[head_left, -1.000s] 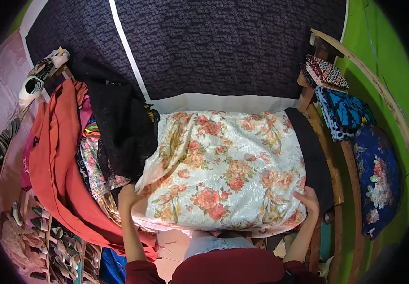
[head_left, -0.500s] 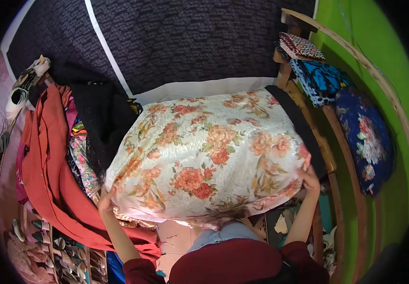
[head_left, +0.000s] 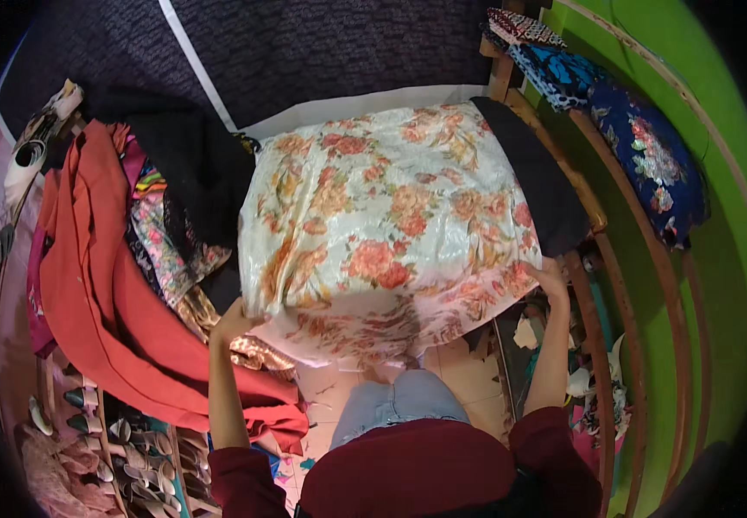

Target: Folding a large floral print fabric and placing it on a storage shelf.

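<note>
My left fingers (head_left: 242,318) and right fingers (head_left: 539,271) are gripping the floral cloth (head_left: 412,207), one each side, coral fabric (head_left: 88,259) to their left, black cloth (head_left: 536,173) beyond the right!

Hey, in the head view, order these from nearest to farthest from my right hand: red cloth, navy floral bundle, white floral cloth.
From your right hand:
1. White floral cloth: its edge is in that hand
2. Navy floral bundle: upper right
3. Red cloth: draped at left
</note>
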`<state>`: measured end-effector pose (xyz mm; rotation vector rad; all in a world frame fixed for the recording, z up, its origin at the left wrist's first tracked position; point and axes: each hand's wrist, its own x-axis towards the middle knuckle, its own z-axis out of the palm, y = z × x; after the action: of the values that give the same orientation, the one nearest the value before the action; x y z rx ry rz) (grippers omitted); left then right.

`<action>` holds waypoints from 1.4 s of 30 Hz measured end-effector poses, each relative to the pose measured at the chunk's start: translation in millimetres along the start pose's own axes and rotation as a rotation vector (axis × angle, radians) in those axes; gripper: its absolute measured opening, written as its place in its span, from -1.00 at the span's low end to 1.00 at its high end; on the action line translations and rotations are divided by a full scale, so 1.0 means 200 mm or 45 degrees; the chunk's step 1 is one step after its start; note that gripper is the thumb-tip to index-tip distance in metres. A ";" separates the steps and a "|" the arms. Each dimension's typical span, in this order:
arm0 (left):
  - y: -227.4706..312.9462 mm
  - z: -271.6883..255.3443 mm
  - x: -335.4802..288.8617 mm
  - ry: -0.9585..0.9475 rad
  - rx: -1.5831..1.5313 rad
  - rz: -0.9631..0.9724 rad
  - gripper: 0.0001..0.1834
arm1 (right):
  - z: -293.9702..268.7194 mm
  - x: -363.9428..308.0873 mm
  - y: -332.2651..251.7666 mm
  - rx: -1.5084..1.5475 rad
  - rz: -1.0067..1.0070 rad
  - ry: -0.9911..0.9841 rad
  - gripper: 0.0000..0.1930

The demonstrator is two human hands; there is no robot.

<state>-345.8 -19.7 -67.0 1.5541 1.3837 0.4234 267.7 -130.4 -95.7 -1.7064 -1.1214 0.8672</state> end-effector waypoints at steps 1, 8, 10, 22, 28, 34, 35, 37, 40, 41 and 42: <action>0.01 0.04 -0.01 0.096 0.030 -0.129 -0.50 | -0.02 -0.02 0.05 -0.004 0.010 0.006 -0.66; 0.03 -0.04 -0.23 0.488 -0.951 0.480 -0.59 | 0.01 -0.26 -0.23 0.532 -0.293 0.168 -0.67; 0.06 -0.12 -0.28 0.484 -1.053 0.602 -0.59 | -0.04 -0.36 -0.33 0.563 -0.331 0.196 -0.69; -0.10 -0.09 -0.88 0.500 -0.961 0.566 -0.51 | -0.22 -1.17 -0.35 0.682 -0.442 0.172 -0.68; -0.02 0.36 -0.97 0.308 -0.615 0.305 -0.63 | 0.09 -1.33 -0.25 0.277 -0.115 0.011 -0.82; -0.04 0.64 -1.14 0.400 -0.900 0.326 -0.55 | 0.18 -1.60 -0.28 0.567 -0.230 -0.022 -0.84; -0.04 0.69 -1.24 0.429 -1.000 0.402 -0.51 | 0.16 -1.70 -0.26 0.568 -0.224 -0.025 -0.84; -0.15 0.75 -1.37 0.434 -1.064 0.426 -0.46 | 0.10 -1.90 -0.22 0.497 -0.329 0.100 -0.86; -0.30 0.74 -1.59 0.423 -1.246 0.527 -0.44 | -0.10 -2.22 -0.05 0.594 -0.221 0.138 -0.73; -0.34 0.73 -1.66 0.432 -1.387 0.633 -0.43 | -0.16 -2.29 0.04 0.673 -0.217 0.178 -0.64; -0.39 0.71 -1.73 0.457 -1.522 0.740 -0.42 | -0.17 -2.37 -0.04 0.720 -0.257 0.237 -0.64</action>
<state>-379.5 -399.0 -81.5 0.8118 0.5885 1.5957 131.5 -583.2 -38.4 -1.1585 -0.8060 0.7856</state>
